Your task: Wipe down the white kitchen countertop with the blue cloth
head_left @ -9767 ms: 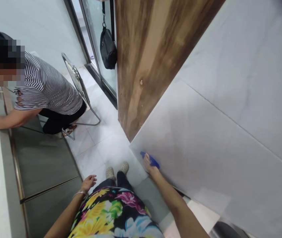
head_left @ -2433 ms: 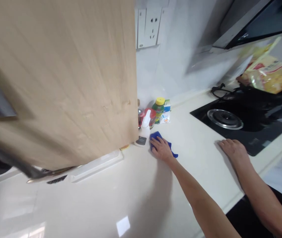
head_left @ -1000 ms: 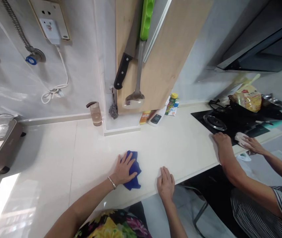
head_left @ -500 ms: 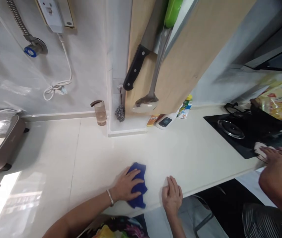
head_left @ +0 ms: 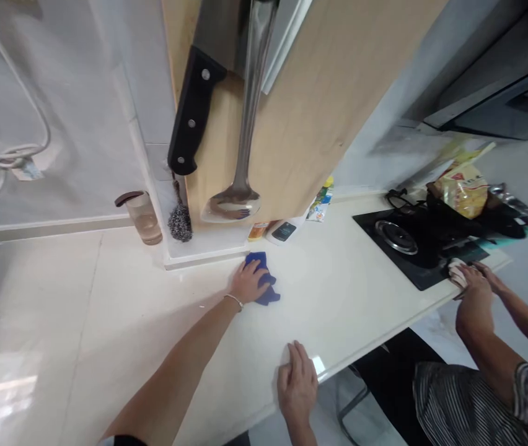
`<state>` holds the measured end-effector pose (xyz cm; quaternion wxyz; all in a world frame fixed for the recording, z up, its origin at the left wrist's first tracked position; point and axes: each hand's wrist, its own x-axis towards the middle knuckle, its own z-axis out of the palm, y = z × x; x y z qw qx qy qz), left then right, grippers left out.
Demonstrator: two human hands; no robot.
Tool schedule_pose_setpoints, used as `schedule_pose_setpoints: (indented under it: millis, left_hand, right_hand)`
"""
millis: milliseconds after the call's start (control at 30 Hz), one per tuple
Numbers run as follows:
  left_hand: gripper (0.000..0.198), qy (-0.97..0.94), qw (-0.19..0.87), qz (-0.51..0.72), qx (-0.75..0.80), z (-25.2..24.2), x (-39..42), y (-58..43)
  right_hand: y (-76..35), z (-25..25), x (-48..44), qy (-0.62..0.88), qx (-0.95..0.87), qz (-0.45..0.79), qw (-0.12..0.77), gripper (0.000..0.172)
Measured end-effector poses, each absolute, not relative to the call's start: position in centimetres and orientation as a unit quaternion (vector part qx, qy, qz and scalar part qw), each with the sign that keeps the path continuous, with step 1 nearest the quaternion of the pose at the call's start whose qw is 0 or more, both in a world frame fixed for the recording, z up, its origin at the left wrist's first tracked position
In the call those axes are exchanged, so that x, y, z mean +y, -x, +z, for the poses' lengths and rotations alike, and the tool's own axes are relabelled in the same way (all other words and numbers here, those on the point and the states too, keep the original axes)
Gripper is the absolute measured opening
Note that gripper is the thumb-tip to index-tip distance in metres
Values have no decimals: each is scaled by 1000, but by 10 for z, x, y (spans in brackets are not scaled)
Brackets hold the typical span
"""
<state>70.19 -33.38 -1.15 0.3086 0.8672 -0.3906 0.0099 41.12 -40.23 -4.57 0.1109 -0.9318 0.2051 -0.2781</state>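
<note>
My left hand (head_left: 248, 282) presses a crumpled blue cloth (head_left: 264, 284) flat on the cream countertop (head_left: 106, 310), close to the raised ledge under the hanging utensils. Its fingers are spread over the cloth. A thin bracelet circles that wrist. My right hand (head_left: 297, 385) rests palm down and open on the counter near its front edge, holding nothing.
A black-handled knife (head_left: 192, 111) and a steel ladle (head_left: 238, 192) hang by a wooden cabinet (head_left: 320, 105). A glass cup (head_left: 145, 217), a steel scourer (head_left: 180, 222) and bottles (head_left: 282, 230) stand below. At right, another person's hands (head_left: 471, 279) wipe beside the black hob (head_left: 408, 244).
My left hand has pushed the blue cloth away from the front edge to the ledge at the back. The view has shifted closer to the wall. The other person's hands stay by the hob.
</note>
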Motion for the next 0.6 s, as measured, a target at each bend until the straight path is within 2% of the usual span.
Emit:
schedule_pose_setpoints:
  millis: [267,600]
  left_hand:
    - [39,-868,322,8,-379,-11,-343,-724]
    - [38,-878,305,28,-367,-2,-194,-718]
  right_hand:
    - [-412,-48,-408,931,210,-277,114,44]
    - [-408,-52,-407,929,178,-307,103,43]
